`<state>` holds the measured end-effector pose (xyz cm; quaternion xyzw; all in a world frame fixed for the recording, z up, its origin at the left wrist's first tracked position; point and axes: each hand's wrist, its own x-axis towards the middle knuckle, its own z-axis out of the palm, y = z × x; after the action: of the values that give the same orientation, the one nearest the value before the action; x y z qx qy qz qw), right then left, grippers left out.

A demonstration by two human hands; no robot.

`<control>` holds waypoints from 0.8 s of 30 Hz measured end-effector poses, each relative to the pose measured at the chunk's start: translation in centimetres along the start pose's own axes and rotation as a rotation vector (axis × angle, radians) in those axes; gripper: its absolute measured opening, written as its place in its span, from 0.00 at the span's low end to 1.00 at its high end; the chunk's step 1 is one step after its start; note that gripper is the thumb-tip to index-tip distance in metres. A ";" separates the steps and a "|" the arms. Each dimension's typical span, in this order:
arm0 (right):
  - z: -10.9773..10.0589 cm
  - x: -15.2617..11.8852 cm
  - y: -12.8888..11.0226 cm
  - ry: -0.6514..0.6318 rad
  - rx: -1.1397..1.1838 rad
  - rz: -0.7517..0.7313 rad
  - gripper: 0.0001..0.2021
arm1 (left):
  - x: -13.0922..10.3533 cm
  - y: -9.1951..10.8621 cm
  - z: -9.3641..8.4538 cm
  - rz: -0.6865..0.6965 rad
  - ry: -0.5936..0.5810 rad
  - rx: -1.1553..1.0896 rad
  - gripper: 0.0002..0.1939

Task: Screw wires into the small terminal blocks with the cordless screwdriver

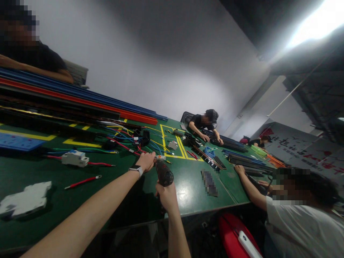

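Note:
My right hand (167,196) grips the handle of a dark cordless drill driver (164,173), its body pointing away from me. Close to the tool's front end is my left hand (146,162), with a watch at the wrist. Its fingers are closed at a small white part with an orange mark (160,157), mostly hidden by hand and tool. Red wires (126,147) run up to this hand from the left. Left of it lie a white circuit breaker (74,158) with red leads, a short red cable with a lug (83,182) and a larger white housing (25,199).
Long blue and orange rails (113,111) line the table's far left side. Bundled coloured wires (139,138) and another white part (172,144) lie ahead. One co-worker (301,215) sits at right, others farther off. A red stool (236,233) stands below the table edge.

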<state>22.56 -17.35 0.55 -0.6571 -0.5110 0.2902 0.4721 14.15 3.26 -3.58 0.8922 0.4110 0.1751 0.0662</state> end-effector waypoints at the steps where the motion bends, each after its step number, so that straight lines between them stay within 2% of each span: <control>1: 0.0 0.0 0.0 0.002 -0.003 0.001 0.08 | 0.0 0.0 0.0 0.002 -0.001 0.000 0.15; 12: 0.1 0.0 0.1 0.002 0.016 -0.026 0.07 | -0.4 0.2 -0.4 0.008 0.002 0.002 0.16; 24: 0.0 0.0 0.3 0.007 -0.006 -0.047 0.08 | 0.0 0.0 0.0 0.013 -0.001 0.021 0.16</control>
<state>22.68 -17.40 0.26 -0.6476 -0.5253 0.2750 0.4785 14.09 3.24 -3.55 0.8956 0.4070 0.1708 0.0560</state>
